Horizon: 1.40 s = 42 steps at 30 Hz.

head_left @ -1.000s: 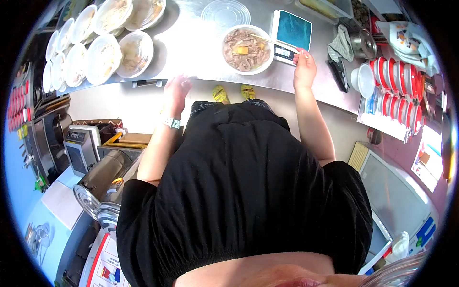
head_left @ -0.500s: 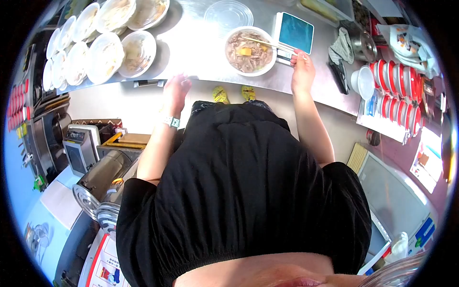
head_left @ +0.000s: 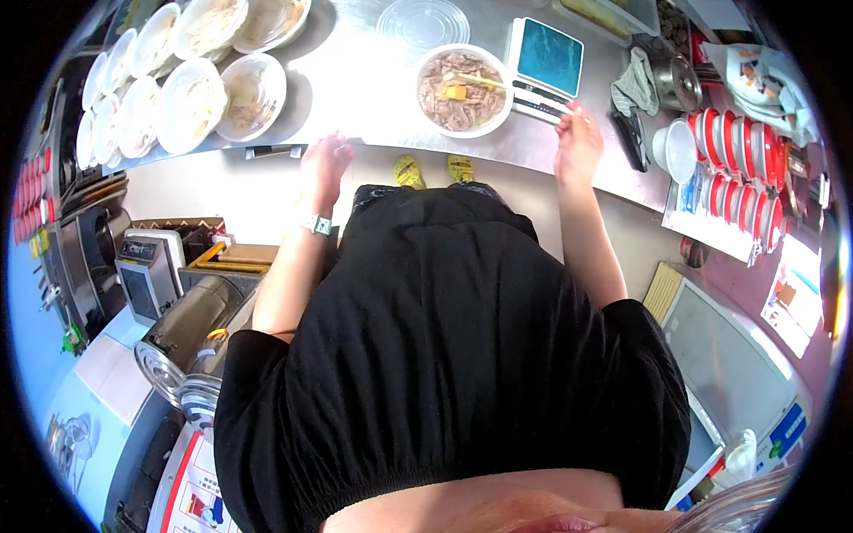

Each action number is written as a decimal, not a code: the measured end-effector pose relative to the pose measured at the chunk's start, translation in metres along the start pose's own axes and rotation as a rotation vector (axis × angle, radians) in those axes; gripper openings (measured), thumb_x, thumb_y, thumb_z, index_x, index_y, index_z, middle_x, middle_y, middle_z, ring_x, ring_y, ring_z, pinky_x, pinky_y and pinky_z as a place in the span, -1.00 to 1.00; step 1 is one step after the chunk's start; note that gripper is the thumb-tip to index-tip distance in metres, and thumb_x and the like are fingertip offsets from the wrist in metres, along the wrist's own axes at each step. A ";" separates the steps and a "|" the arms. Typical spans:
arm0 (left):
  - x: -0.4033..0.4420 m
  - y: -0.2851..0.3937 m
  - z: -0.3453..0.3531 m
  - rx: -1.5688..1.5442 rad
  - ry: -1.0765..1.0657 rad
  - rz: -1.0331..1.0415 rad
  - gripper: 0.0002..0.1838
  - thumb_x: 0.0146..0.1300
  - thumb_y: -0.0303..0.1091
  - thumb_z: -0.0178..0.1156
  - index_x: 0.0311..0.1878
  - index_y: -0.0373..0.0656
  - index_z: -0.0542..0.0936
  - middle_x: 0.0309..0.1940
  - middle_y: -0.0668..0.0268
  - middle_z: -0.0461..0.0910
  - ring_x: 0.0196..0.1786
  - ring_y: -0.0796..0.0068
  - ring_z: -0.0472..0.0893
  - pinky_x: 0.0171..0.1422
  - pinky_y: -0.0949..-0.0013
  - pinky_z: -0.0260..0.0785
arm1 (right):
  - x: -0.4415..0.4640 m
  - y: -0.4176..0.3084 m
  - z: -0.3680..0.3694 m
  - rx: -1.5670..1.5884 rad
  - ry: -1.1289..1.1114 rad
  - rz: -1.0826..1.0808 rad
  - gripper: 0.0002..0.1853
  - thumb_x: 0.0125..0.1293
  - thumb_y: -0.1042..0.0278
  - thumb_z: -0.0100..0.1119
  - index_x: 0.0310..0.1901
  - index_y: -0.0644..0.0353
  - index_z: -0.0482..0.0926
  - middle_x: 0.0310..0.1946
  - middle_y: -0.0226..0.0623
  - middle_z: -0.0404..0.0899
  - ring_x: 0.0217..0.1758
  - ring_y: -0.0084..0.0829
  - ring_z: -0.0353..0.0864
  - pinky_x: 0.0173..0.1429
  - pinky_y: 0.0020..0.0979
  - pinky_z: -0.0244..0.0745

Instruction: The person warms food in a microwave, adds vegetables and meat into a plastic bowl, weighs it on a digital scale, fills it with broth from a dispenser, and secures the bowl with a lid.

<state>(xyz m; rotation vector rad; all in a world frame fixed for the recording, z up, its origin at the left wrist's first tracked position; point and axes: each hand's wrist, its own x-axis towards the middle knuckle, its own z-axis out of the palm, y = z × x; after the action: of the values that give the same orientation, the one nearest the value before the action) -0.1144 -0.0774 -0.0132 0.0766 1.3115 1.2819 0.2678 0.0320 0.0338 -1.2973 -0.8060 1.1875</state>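
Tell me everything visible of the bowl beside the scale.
The bowl is round and white, seemingly plastic, and stands upright and uncovered on the metal counter, left of the scale. Sliced brownish meat fills it, with a yellow-orange piece on top. Chopsticks in the right hand cross its rim; whether their tips touch the meat is unclear.

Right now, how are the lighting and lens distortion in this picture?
All in the head view: glare whitens part of the steel counter; shadows fall beside the plastic bowls; fisheye distortion bends the counter's front edge; the meat-filled bowl reads clearly.
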 end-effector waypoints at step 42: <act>-0.192 0.173 0.209 0.741 -0.319 2.071 -0.83 0.14 -0.66 -0.01 -0.22 -0.31 0.51 -0.21 0.15 0.53 -0.16 0.30 0.57 -0.04 0.37 0.44 | 0.000 -0.028 0.004 -0.306 -0.248 -0.004 -0.76 0.45 0.31 0.03 -0.10 0.30 0.60 -0.33 -0.36 0.58 -0.33 -0.62 0.49 -0.17 -0.55 0.46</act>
<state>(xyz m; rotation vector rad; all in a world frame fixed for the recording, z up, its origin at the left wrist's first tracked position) -0.0235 -0.0246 0.3018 2.5456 1.0695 1.9906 0.2696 0.0370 0.0619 -1.4082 -1.2075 1.2727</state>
